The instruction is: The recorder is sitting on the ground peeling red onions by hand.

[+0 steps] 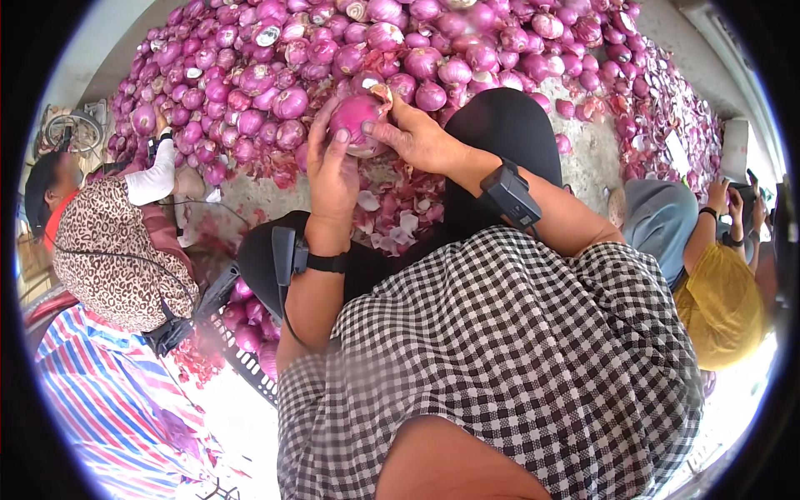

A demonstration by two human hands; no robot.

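A large red onion is held between my two hands over a heap of red onions. My left hand cups its left and lower side, the thumb pressed on its front. From the right, my right hand grips the same onion, thumb on its smooth skin and fingers by the dry, pale neck. That neck sticks up at the upper right of the bulb. The fingers behind the onion are mostly hidden. Loose onion skins lie on the ground below, between my knees.
At left, a black plastic crate contains onions. A co-worker in a leopard-print top sits beside it, near a striped sheet. Another co-worker in a yellow top is at right. More skins are piled at upper right.
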